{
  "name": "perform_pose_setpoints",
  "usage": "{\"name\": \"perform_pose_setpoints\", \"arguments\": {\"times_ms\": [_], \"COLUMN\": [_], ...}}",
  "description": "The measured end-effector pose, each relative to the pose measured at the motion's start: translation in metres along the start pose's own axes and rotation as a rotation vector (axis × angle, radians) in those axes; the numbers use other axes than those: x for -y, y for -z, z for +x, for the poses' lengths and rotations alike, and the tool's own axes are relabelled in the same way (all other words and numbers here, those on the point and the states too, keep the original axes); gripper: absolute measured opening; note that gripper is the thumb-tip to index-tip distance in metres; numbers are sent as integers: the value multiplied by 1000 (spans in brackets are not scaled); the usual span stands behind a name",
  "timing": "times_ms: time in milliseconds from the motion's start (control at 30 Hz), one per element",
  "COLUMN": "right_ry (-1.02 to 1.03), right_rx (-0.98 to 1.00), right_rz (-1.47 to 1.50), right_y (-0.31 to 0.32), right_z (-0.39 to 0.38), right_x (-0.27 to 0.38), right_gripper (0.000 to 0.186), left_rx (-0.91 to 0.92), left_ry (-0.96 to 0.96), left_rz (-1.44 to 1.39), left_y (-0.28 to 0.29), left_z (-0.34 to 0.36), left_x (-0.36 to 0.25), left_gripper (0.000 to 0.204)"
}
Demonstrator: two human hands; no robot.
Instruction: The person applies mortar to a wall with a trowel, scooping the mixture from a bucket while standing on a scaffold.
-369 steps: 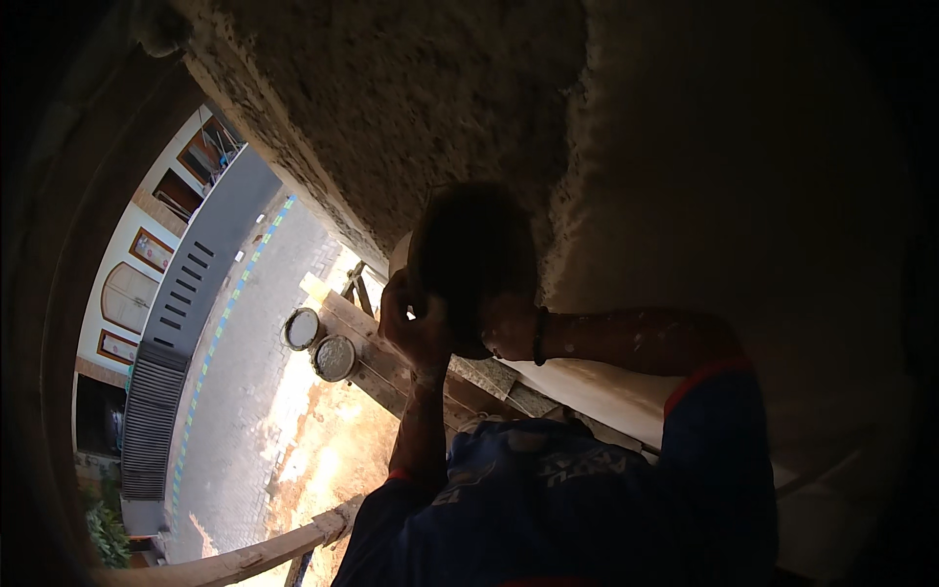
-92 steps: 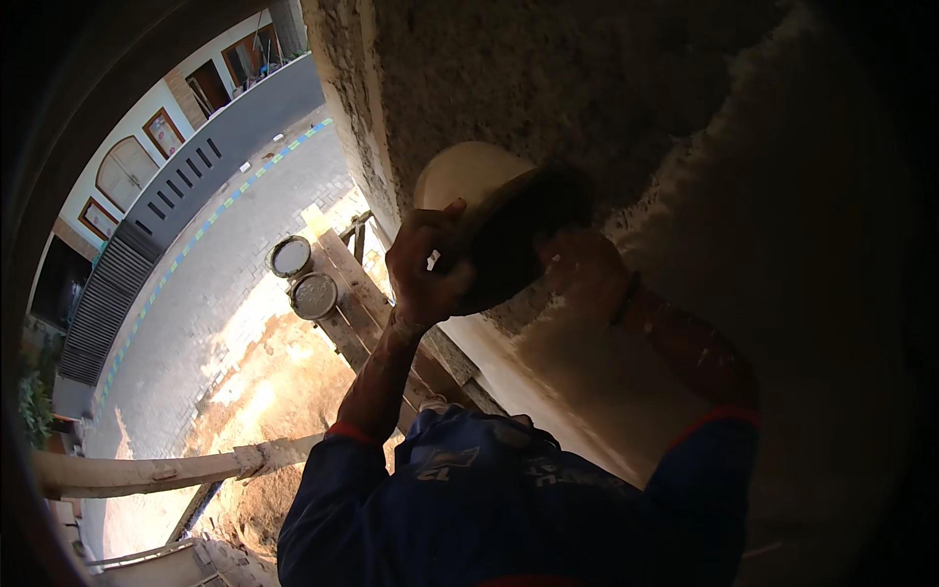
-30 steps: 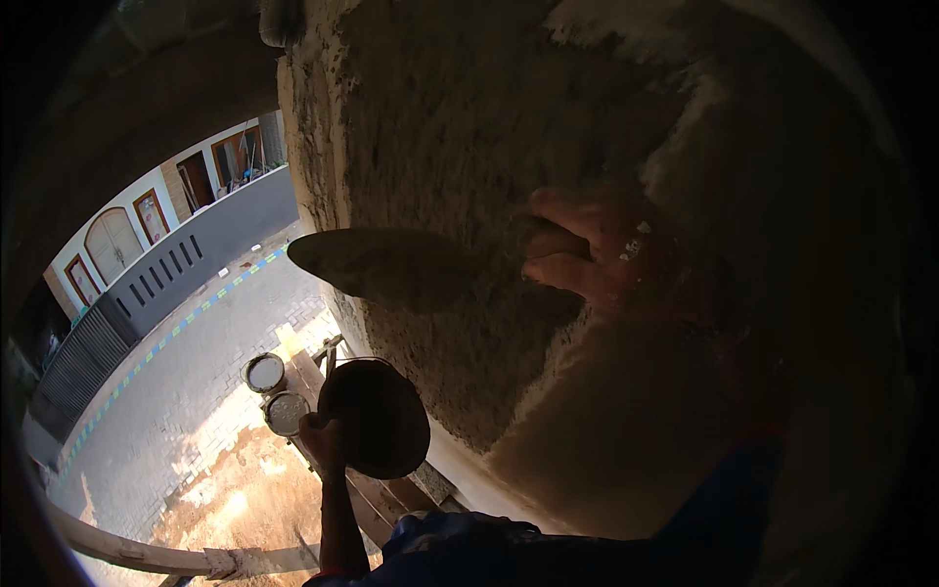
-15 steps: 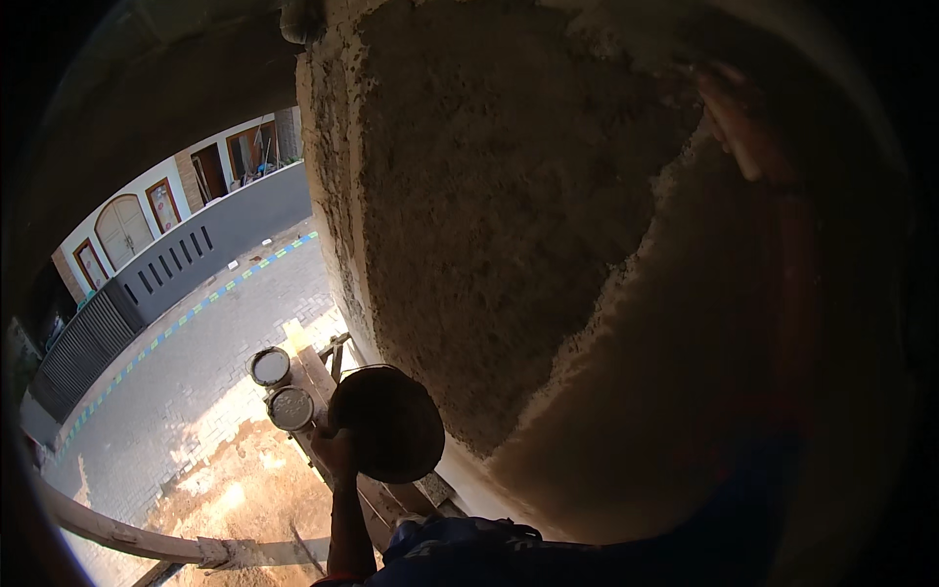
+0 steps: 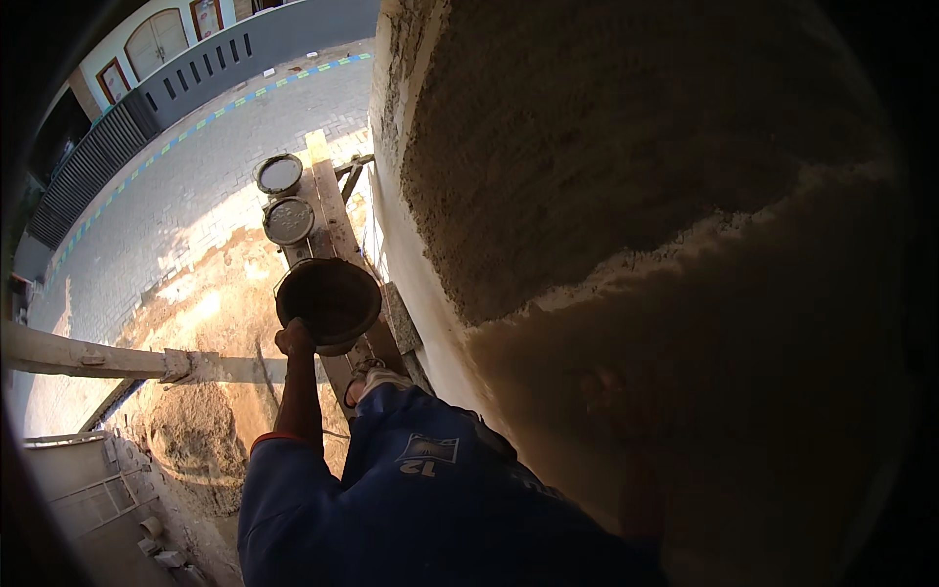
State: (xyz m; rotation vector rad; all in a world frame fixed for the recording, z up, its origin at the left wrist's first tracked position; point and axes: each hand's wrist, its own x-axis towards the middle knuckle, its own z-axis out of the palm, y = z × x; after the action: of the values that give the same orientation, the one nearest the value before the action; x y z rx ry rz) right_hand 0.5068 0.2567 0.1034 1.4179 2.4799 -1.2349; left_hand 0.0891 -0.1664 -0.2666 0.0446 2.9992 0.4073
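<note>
My left hand (image 5: 294,338) is closed on the rim of a dark round bucket (image 5: 333,293), whose open mouth faces up toward me. The inside is too dark to make out. My right hand (image 5: 608,387) is a dim, blurred shape in the shade in front of the wall; its fingers and anything in them cannot be made out. The wall has a rough, dark patch (image 5: 606,166) above and a smoother coated area (image 5: 743,362) below, with a ragged ridge between them. Beyond the held bucket, two buckets (image 5: 281,174) with grey contents stand on the planks (image 5: 328,201).
I am on a narrow plank platform beside the wall, my foot (image 5: 362,382) on it. A wooden pole (image 5: 88,359) crosses at left. Below lie a sand heap (image 5: 196,430) and paving (image 5: 196,186); a grey boundary wall (image 5: 215,64) stands across the street.
My view has tilted down toward the platform and my body. The bucket stays in my left hand, now nearer the planks. My right hand has come down from high on the wall.
</note>
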Motion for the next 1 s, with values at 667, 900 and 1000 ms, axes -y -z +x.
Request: {"name": "perform_pose_setpoints", "arguments": {"times_ms": [667,900,1000], "right_ry": [148,204,42], "right_rx": [661,657,705], "right_rz": [-701,-693,-572], "right_y": [-193,-230,-240], "right_z": [98,110,122], "right_x": [-247,-67,-39], "right_gripper": [42,37,31], "left_rx": [293,532,499], "left_ry": [1701,1610,1514], "left_rz": [-661,-471,-380], "left_y": [-45,-125,-159], "left_z": [-230,-284,-324], "left_x": [120,137,170], "left_gripper": [28,18,23]}}
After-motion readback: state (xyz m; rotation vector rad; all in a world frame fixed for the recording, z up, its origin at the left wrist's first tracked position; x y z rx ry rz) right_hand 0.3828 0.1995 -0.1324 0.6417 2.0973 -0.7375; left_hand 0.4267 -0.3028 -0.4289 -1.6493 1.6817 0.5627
